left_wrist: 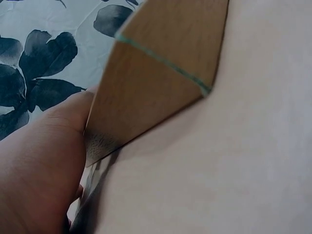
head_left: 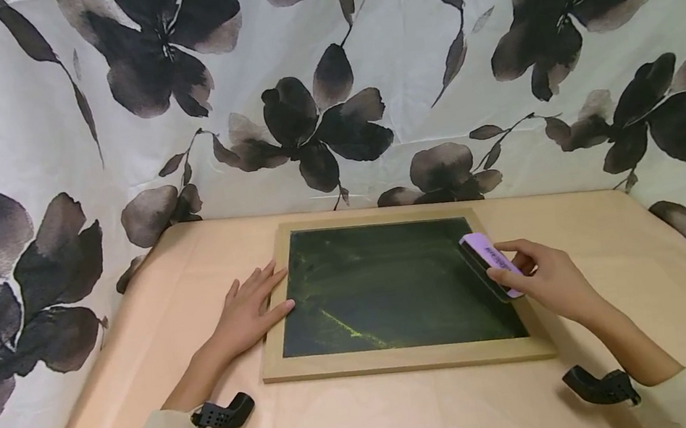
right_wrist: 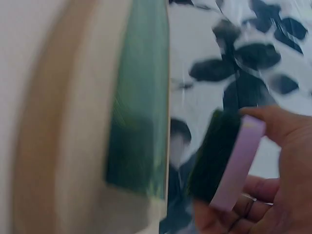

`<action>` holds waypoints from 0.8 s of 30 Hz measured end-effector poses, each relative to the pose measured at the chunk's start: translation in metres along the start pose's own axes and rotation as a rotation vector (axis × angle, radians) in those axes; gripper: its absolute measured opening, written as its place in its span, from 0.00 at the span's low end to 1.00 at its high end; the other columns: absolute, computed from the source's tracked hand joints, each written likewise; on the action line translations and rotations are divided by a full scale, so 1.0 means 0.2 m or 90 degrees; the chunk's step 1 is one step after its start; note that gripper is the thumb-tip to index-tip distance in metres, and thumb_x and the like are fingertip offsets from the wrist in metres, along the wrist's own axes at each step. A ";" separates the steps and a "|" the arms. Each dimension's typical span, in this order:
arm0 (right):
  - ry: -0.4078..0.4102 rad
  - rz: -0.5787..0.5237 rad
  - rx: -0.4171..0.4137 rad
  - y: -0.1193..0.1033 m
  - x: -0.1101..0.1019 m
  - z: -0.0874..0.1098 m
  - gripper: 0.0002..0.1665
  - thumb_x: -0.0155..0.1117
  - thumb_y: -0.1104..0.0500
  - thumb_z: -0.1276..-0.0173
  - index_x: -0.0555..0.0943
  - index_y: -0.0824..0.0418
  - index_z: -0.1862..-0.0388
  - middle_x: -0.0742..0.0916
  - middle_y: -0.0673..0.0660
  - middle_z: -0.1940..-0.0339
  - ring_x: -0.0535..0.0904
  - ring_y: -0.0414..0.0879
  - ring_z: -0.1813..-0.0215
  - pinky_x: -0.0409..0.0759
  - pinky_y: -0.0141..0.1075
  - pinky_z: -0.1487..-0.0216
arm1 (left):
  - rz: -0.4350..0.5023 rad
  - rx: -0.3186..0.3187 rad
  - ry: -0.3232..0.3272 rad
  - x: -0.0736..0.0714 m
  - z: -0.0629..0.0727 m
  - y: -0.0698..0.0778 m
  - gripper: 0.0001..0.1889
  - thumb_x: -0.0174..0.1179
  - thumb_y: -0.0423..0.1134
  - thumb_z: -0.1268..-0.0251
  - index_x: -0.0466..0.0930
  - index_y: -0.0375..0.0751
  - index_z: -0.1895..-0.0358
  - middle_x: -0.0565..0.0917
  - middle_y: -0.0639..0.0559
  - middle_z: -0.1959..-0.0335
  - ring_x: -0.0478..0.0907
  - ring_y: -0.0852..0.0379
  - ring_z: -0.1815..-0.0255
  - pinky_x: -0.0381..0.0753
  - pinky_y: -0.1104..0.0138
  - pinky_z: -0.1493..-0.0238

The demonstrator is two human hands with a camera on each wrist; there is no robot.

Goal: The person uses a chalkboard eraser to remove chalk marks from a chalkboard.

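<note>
A chalkboard [head_left: 385, 281] with a pale wooden frame [head_left: 403, 361] lies on the table. My left hand [head_left: 248, 313] rests against its left side, fingers and thumb extended, thumb tip over the frame. In the left wrist view that hand [left_wrist: 44, 165] is beside brown wood [left_wrist: 146, 92] crossed by a thin green line. My right hand [head_left: 553, 279] pinches a chalkboard eraser [head_left: 492, 251] with a purple back and dark felt, near the board's right edge. In the right wrist view the eraser [right_wrist: 239, 163] appears tilted and raised off the board. A yellow chalk streak [head_left: 353, 331] marks the lower left.
Light tan covering [head_left: 359, 424] spreads over the table around the board. Behind hangs a white cloth [head_left: 409, 73] printed with dark flowers. Black wrist cameras sit on the left wrist [head_left: 222, 414] and right wrist [head_left: 600, 386]. Faint yellow smudges show on the board.
</note>
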State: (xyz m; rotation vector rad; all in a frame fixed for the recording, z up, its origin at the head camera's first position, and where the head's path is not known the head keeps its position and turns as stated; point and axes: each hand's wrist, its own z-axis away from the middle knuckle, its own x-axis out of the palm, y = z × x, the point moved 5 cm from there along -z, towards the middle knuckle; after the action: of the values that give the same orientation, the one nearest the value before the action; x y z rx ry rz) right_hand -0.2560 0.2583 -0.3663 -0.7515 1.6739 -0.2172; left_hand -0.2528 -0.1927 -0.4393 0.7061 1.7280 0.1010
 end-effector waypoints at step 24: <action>0.065 0.222 0.151 0.41 -0.02 0.04 0.47 0.61 0.34 0.38 0.71 0.77 0.43 0.79 0.78 0.53 0.78 0.69 0.62 0.73 0.53 0.77 | 0.071 -0.020 0.008 0.01 0.01 -0.02 0.39 0.55 0.56 0.32 0.55 0.40 0.25 0.59 0.43 0.27 0.52 0.39 0.27 0.38 0.39 0.32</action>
State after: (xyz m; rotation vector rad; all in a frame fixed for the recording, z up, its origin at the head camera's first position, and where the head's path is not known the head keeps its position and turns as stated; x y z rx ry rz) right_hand -0.2786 0.3254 -0.4090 -0.2682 1.8066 -0.2058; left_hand -0.2535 -0.1947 -0.4436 0.7790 1.6953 0.2099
